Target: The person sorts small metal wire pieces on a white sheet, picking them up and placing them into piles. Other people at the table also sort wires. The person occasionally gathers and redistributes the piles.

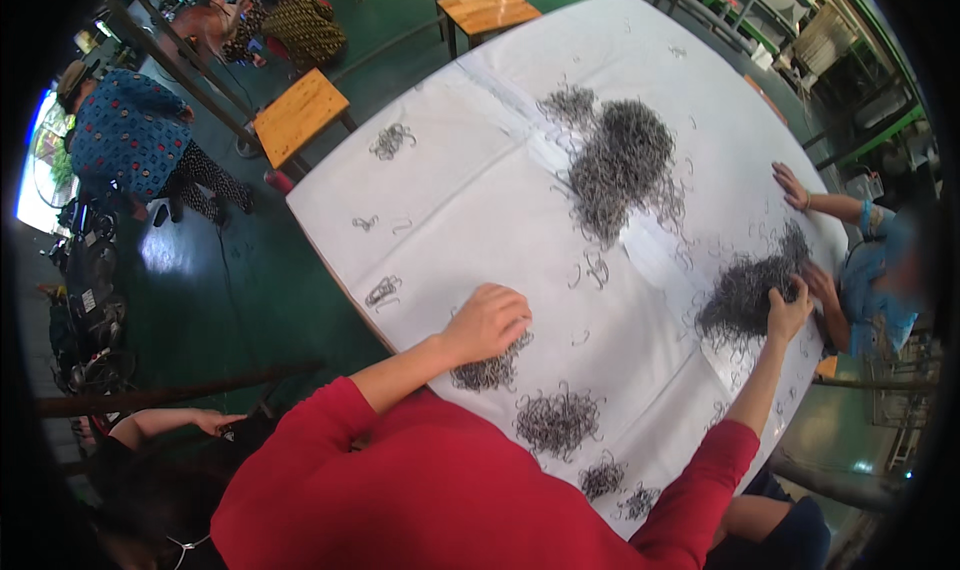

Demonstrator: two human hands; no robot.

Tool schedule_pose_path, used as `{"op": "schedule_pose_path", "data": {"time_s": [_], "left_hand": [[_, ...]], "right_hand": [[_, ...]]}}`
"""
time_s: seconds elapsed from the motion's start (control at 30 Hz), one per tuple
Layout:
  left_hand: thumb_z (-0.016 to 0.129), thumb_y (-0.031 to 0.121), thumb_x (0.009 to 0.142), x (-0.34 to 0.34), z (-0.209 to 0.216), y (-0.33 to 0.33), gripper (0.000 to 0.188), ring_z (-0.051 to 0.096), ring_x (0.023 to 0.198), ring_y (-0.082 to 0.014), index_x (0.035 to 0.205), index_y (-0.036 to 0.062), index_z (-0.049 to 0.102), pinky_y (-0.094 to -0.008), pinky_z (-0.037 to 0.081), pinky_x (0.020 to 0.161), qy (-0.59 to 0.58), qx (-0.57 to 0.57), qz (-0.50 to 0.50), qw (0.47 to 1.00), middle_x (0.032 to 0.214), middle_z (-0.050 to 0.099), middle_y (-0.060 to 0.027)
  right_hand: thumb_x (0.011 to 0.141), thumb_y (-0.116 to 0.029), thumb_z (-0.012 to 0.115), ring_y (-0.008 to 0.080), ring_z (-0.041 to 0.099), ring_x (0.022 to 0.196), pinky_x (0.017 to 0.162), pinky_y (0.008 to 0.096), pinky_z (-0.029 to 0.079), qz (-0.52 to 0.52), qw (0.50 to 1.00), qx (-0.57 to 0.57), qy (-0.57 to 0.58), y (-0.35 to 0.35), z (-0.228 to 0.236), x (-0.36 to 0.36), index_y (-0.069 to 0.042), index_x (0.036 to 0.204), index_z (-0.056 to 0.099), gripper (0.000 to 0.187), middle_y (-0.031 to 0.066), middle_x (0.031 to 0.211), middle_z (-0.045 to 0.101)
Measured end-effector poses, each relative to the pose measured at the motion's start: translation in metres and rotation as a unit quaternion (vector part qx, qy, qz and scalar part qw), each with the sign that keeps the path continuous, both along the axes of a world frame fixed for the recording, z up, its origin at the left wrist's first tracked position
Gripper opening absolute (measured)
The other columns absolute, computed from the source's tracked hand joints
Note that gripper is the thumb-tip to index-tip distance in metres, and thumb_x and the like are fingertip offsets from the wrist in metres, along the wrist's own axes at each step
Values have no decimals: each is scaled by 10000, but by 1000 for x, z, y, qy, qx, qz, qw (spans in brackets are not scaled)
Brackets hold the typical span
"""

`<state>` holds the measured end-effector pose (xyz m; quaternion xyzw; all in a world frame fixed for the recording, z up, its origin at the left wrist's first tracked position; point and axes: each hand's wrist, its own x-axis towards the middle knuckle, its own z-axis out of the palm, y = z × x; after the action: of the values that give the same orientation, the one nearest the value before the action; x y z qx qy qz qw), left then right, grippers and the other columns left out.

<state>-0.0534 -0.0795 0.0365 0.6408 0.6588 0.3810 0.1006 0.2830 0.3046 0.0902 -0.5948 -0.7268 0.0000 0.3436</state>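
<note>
A: Where's the big heap of hooks (738,298)?
B: On the white-covered table (450,220), toward its right edge. Long axis slants: one end toward the table's middle, other end out and away along that edge.
A: Which of your hands is nearer?
B: Your right hand (789,315), at the heap's right side; most of the heap lies left of your fingers. They're bent toward it; can't tell if they're apart or clamped on a hook.
A: Your left hand (488,322)?
B: Over the small pile (485,373) at the near edge, well apart from the heap. Fingers curled, tips hidden, grip can't tell.
</note>
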Motion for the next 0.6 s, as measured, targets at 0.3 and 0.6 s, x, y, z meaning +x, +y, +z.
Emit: {"op": "schedule_pose_path", "data": {"time_s": [0.3, 0.6], "left_hand": [[450, 363, 876, -6, -77, 110, 451, 90, 1375, -285, 1299, 208, 428, -586, -13, 1061, 167, 22, -328, 930, 1451, 243, -58], [353, 354, 917, -52, -71, 261, 408, 59, 1380, -238, 1298, 231, 431, -595, -113, 1051, 321, 39, -248, 913, 1434, 293, 11]], "right_hand": [[566, -66, 592, 273, 496, 1006, 915, 349, 369, 150, 975, -95, 131, 20, -15, 33, -35, 1066, 557, 502, 128, 1049, 515], [596, -35, 554, 300, 477, 1057, 943, 371, 345, 98, 994, -49, 26, 11, 14, 15, -30, 1096, 545, 500, 139, 1088, 500]]}}
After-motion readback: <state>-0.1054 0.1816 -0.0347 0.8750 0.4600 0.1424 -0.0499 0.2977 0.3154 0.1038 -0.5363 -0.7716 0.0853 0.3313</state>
